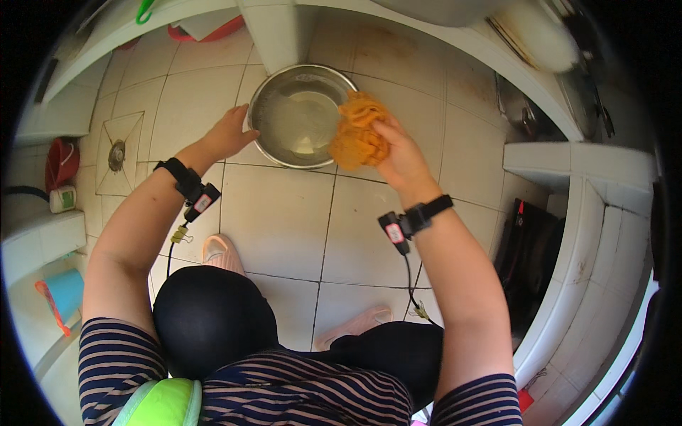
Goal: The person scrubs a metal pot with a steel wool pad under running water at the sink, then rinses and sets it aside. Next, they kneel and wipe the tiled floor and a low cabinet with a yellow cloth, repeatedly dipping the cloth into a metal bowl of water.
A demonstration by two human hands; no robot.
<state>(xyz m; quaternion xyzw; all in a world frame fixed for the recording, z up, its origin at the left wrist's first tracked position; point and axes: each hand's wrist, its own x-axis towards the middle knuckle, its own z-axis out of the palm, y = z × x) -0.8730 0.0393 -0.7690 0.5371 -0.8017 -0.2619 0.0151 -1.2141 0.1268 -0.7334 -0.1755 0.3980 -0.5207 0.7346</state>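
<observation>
A round stainless steel basin [301,114] with cloudy liquid in it stands on the tiled floor [277,213] in front of me. My left hand [229,133] is at the basin's left rim, with thumb and fingers spread apart; its fingertips seem to touch the rim. A bunched orange cloth [359,130] is gripped in my right hand [397,154], at the basin's right rim and partly over it. The cloth hides a piece of that rim. Each wrist bears a black strap with a small device and a cable.
A square floor drain [116,155] lies to the left. Farther left are a red bucket [64,162] and a small white container [63,199]. White tiled ledges run along both sides, and a white pillar [272,37] rises behind the basin. Dark objects [527,255] stand under the right ledge.
</observation>
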